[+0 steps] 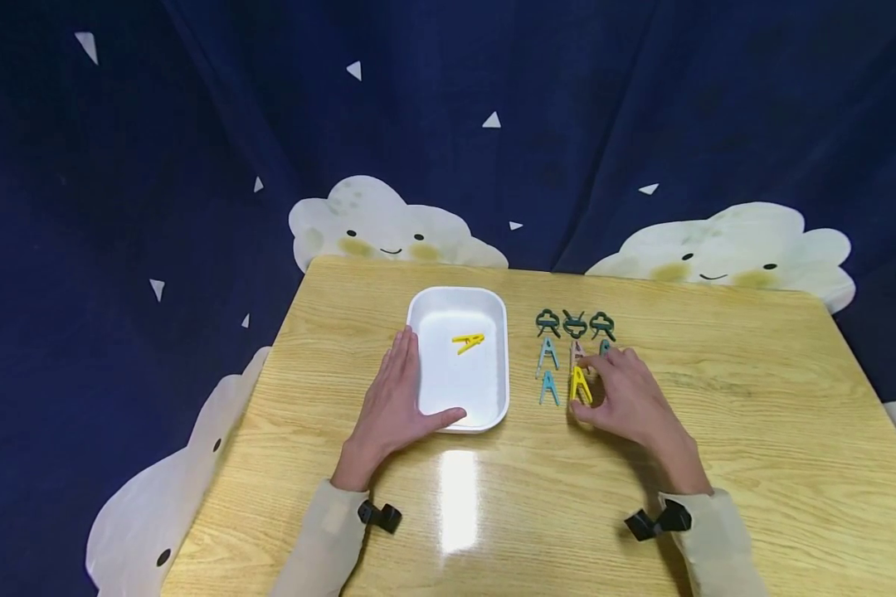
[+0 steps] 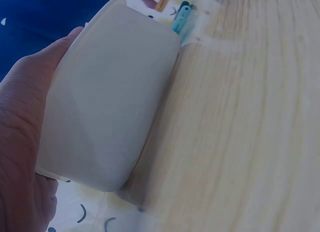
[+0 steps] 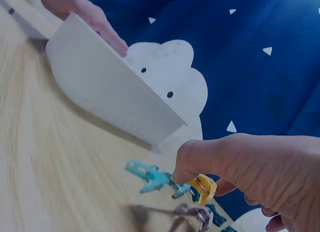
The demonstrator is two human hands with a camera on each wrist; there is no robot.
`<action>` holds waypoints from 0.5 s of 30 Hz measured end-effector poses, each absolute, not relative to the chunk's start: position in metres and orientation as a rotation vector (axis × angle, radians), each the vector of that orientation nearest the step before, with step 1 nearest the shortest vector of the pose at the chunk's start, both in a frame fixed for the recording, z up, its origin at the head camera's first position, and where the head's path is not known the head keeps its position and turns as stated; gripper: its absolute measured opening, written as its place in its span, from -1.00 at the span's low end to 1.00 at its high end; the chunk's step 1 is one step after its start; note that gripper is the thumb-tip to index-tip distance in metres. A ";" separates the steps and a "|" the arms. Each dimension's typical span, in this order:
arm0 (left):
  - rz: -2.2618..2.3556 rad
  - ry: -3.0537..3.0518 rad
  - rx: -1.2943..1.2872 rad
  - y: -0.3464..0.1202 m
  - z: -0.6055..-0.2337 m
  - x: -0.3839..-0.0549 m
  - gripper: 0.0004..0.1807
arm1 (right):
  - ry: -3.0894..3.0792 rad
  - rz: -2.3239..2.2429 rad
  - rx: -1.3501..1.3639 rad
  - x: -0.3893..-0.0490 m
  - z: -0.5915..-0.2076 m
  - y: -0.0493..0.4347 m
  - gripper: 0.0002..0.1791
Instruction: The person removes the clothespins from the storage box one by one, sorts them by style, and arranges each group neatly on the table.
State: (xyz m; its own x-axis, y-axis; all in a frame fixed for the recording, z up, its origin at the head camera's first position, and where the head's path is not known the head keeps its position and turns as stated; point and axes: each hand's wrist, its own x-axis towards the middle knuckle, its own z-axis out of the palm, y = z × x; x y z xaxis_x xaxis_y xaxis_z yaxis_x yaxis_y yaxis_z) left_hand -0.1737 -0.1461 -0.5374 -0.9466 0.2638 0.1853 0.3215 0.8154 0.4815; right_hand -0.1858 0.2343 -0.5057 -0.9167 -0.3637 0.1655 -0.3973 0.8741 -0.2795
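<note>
My left hand (image 1: 396,390) rests against the left side of a white plastic tray (image 1: 501,365), fingers straight along its edge and thumb across the front rim. A yellow clothespin (image 1: 465,341) lies inside the tray. To the right of it, my right hand (image 1: 627,396) pinches another yellow clothespin (image 3: 204,188) between thumb and fingers. Around that hand are a blue clothespin (image 1: 548,388), a light blue one (image 1: 547,354), a pink one (image 1: 578,352) and a dark teal one (image 1: 604,347), partly hidden by the fingers.
Behind the clothespins, a row of dark green clips (image 1: 547,322) lies on the wooden table (image 1: 754,390). A dark blue curtain (image 1: 567,99) with cloud prints hangs at the table's back edge. Black devices (image 1: 379,516) are strapped at both wrists.
</note>
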 end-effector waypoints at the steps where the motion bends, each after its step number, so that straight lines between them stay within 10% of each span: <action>1: -0.796 -2.888 -0.466 -0.146 -0.537 -0.174 0.55 | -2.945 0.467 0.593 -0.186 -0.507 0.236 -0.27; 15: -0.790 -2.889 -0.458 -0.146 -0.537 -0.173 0.57 | -2.967 0.430 0.568 -0.188 -0.526 0.246 -0.27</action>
